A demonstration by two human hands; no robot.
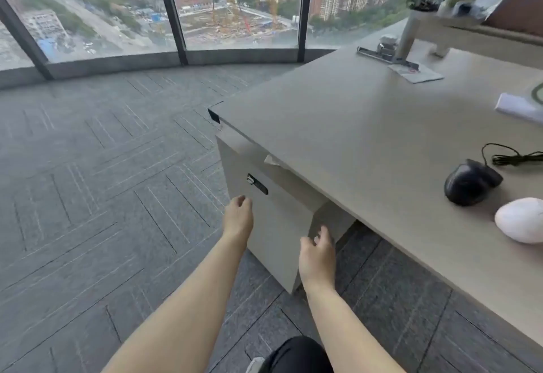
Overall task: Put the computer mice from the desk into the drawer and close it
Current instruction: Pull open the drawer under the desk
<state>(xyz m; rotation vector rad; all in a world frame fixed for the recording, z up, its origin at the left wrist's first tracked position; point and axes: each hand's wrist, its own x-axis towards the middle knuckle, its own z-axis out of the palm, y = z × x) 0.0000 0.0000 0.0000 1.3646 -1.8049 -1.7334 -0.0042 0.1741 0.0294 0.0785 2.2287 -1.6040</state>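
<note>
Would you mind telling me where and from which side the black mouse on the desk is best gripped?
Probably from above, across the two flanks of the black mouse: its domed back faces up and the desk around it is bare. Its cord trails off to the right, so lift with slack. The right hand is nearer.

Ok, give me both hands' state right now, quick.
Left hand: open, fingers loosely curled, holding nothing, by the drawer front.
Right hand: open, empty, at the drawer's near edge.
</note>
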